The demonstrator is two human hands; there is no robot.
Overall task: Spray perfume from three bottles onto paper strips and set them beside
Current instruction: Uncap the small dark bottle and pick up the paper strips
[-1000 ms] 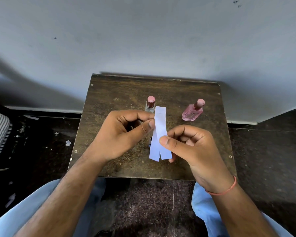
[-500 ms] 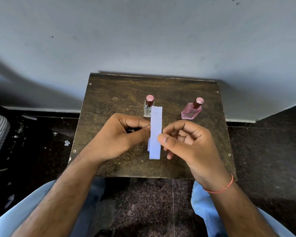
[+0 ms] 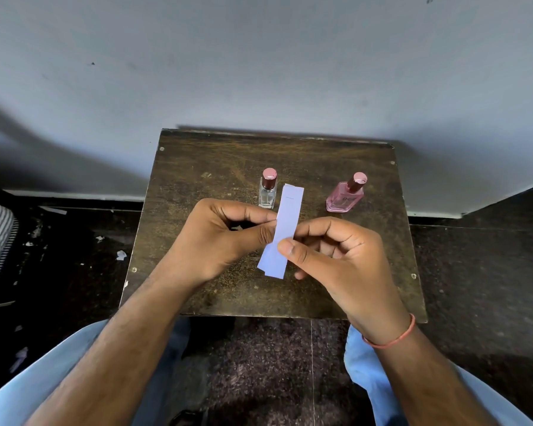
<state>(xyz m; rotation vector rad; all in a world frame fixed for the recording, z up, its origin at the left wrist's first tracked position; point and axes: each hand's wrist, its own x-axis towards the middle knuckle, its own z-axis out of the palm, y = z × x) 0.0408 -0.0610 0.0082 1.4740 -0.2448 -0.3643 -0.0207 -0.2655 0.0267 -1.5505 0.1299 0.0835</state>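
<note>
Both hands are raised over the wooden table (image 3: 197, 167), close together and pinched on a small stack of paper strips (image 3: 285, 222). The left hand (image 3: 225, 238) holds the stack's left edge between thumb and forefinger; the right hand (image 3: 336, 259) presses its thumb on the face of the stack lower down, fingers curled behind. At the bottom end the edges fan slightly, so more than one strip is present; the exact count cannot be told.

The stack's long axis runs roughly 12 to 6 o'clock, its top tipped a little toward 1 o'clock.

Two capped bottles stand upright on the table beyond the hands. The clear bottle (image 3: 267, 193) is at 12 o'clock from the left hand, just beside the top of the strips. The pink bottle (image 3: 346, 196) is at 1 o'clock from the right hand, well apart from the clear one. A third bottle is not visible.

Judgement: a single strip is being separated. Nothing is sprayed yet. The clear bottle lies nearer to the left hand, the pink to the right.
</note>
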